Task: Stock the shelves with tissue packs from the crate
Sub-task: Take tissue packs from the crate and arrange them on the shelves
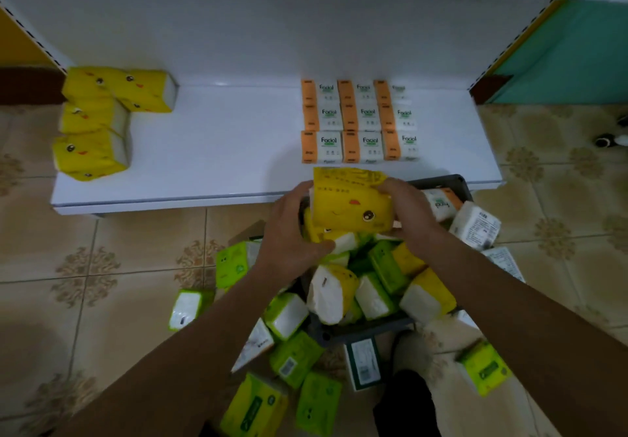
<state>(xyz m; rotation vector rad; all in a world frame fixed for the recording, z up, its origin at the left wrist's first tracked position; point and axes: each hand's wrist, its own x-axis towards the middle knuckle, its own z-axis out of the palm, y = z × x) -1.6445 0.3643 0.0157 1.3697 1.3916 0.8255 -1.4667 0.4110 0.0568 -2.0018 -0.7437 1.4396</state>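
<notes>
Gripping one yellow tissue pack [350, 207] at centre frame: left hand [292, 233] curls round its left end, right hand [406, 212] curls over its upper right corner, fingers held close together on the wrap. Pack sits just above the heap in the crate [368, 329], near the front edge of the shelf [221, 158]. It is a soft rectangular brick in glossy yellow plastic film, with a cartoon face (round eye, orange beak), small print on the upper panel, film wrinkled at the top. Crate is dark grey hard plastic, filled with mixed yellow and green packs, white tissue showing at their ends. Shelf is a smooth white board, low, across the upper half of the frame. On its left end: yellow packs [98, 120] with the same print, loosely piled. Right of centre: orange-and-white packs [360, 120] marked "Facial", in a neat three-by-three grid. Green packs [295, 358] lie scattered on the tiled floor [68, 250], beige with brown ornaments, at the bottom of the frame.
</notes>
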